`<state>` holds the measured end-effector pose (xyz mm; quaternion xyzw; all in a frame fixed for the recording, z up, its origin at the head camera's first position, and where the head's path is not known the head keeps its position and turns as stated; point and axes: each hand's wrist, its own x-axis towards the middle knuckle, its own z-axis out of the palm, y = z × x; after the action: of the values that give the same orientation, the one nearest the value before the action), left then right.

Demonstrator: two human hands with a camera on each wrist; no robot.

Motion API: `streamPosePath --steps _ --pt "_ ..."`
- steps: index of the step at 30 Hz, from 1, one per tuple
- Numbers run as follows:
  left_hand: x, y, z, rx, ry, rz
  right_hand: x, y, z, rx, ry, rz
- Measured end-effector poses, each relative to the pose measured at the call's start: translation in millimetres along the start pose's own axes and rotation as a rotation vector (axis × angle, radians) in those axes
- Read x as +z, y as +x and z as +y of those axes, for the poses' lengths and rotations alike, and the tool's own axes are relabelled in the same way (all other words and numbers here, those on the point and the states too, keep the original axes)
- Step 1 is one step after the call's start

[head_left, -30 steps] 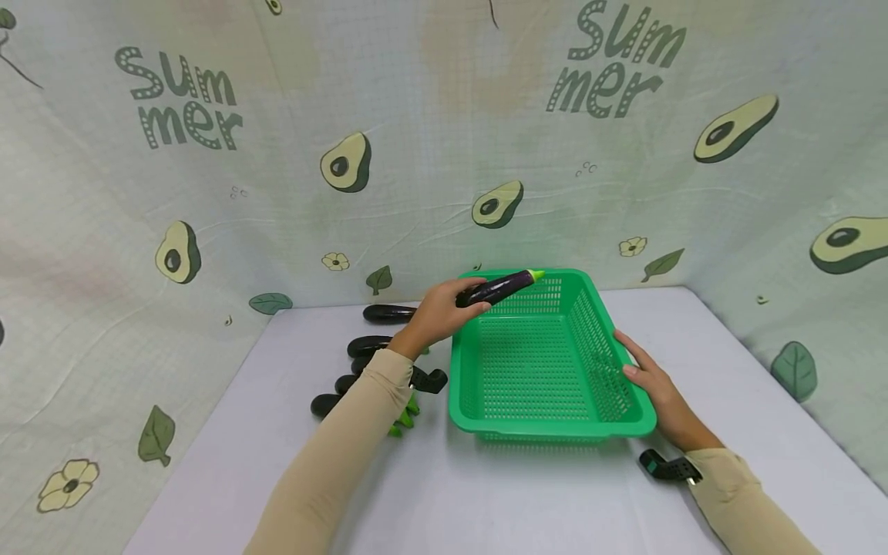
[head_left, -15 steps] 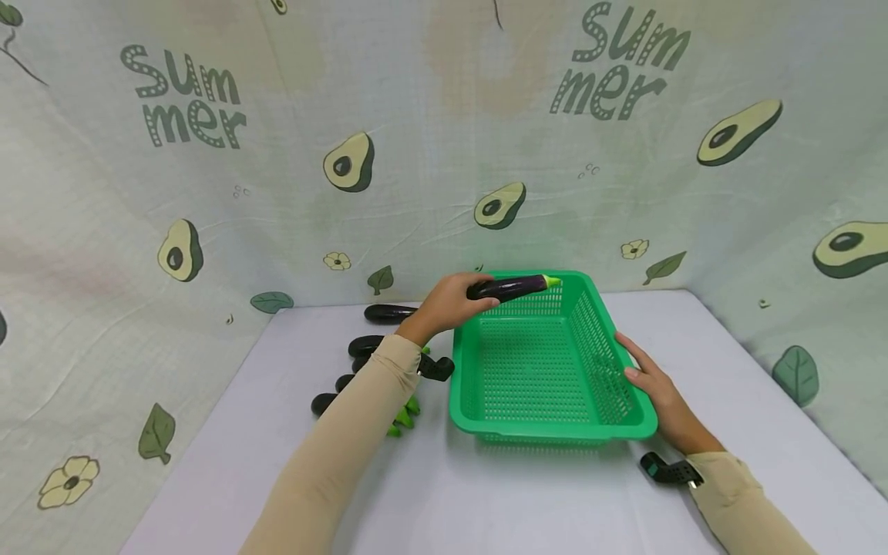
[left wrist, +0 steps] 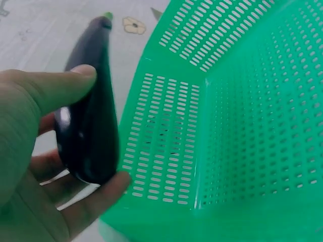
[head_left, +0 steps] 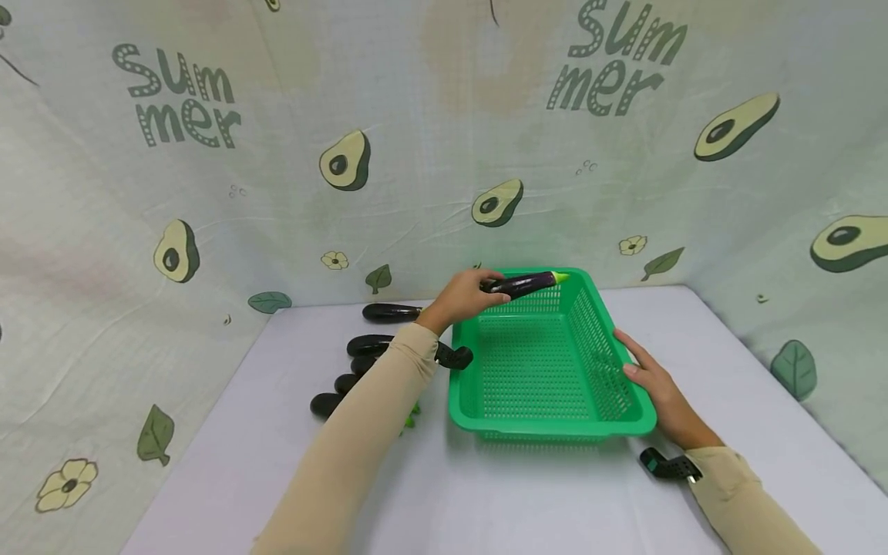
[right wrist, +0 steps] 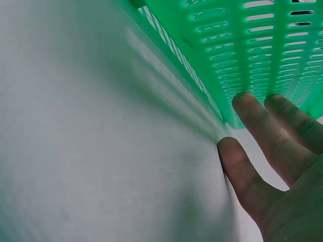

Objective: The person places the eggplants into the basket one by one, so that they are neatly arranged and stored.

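Observation:
My left hand [head_left: 466,299] grips a dark purple eggplant [head_left: 523,285] with a green tip, held above the back left of a green plastic basket [head_left: 555,429]. In the left wrist view, the thumb lies across the eggplant [left wrist: 88,131] and the fingers are behind and below it, beside the basket's slotted wall [left wrist: 161,136]. My right hand [head_left: 659,393] holds the basket's right rim, its thumb over the edge. Seen in the right wrist view, the fingers [right wrist: 272,141] lie along the outer wall; some touch the slots. No eggplant shows inside the basket.
Several more eggplants [head_left: 368,345] lie on the white-covered table [head_left: 527,501] left of the basket, partly hidden by the left sleeve. One eggplant [head_left: 388,313] lies apart at the back. A printed cloth backdrop [head_left: 416,116] rises behind and at both sides.
My left hand has carried the eggplant a little to the right, further over the basket, and the eggplant's tilt has shifted slightly. The right hand and the basket have stayed put.

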<state>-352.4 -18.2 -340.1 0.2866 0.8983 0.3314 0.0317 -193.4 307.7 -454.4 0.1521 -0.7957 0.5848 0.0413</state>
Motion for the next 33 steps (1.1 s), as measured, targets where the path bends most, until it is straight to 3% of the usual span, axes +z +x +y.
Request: streamPosePath --steps 7,12,25,33 --pt "2.5 9.6 -1.6 -0.103 -0.121 -0.132 0.2 1.8 1.5 -0.045 0.024 -0.009" --pt "4.1 14.6 1.1 -0.122 -0.057 -0.188 2.0 4.3 1.7 -0.061 0.026 -0.013" --pt "13.8 31.8 -3.3 -0.199 -0.007 -0.150 2.7 9.5 4.7 -0.070 0.011 0.004" --pt "28.3 42.0 -4.3 -0.146 0.143 -0.103 1.2 4.3 2.7 -0.063 -0.010 0.018"
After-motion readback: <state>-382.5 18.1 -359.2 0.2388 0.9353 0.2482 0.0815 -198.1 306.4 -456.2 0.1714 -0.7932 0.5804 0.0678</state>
